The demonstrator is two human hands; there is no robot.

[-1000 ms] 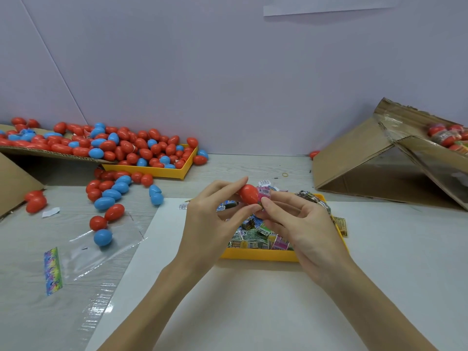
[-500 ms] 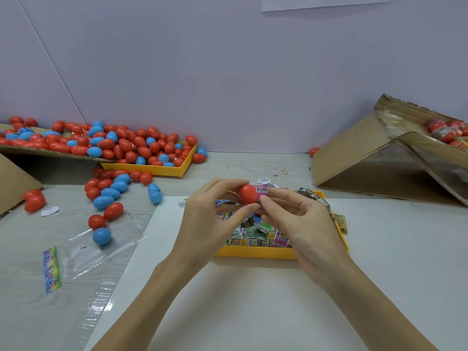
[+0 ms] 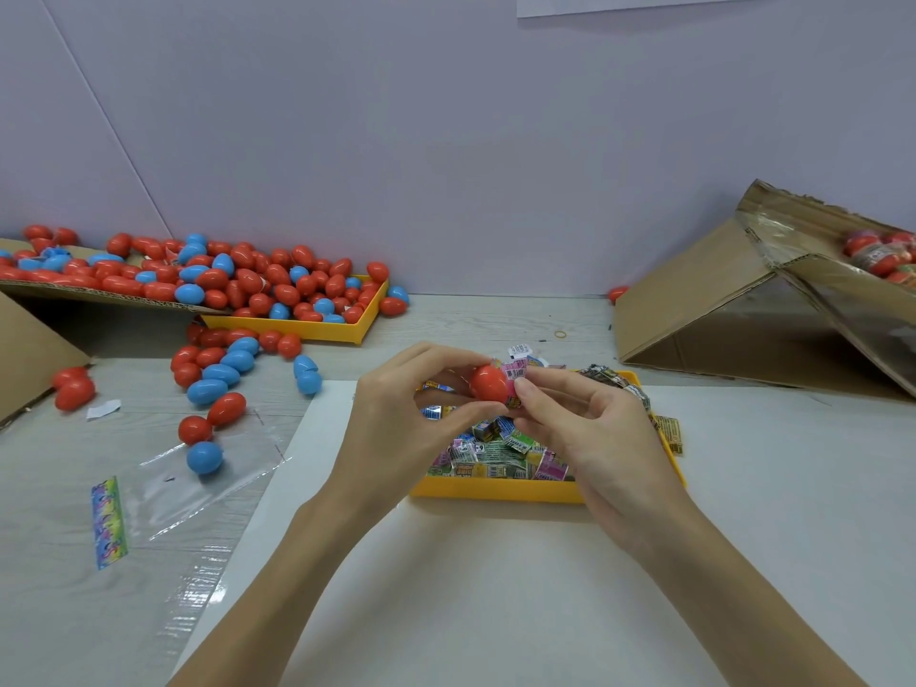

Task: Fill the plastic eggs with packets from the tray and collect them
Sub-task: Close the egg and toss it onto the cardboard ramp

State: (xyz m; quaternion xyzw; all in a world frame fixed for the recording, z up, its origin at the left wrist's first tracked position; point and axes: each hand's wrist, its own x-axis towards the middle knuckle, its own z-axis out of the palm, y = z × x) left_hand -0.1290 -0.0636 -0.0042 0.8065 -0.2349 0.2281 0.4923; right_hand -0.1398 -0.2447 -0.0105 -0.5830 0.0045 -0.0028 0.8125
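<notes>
Over packet tray (image 3: 495, 489) | left hand (image 3: 391, 428) fingers grip one red egg (image 3: 488, 384) | right hand (image 3: 595, 428) pinches one pink packet (image 3: 515, 373)

A pale wood-grain table (image 3: 495, 324) carries white paper (image 3: 446, 587), two yellow trays (image 3: 495, 489), cardboard boxes (image 3: 718, 314), loose eggs (image 3: 218, 374).
</notes>
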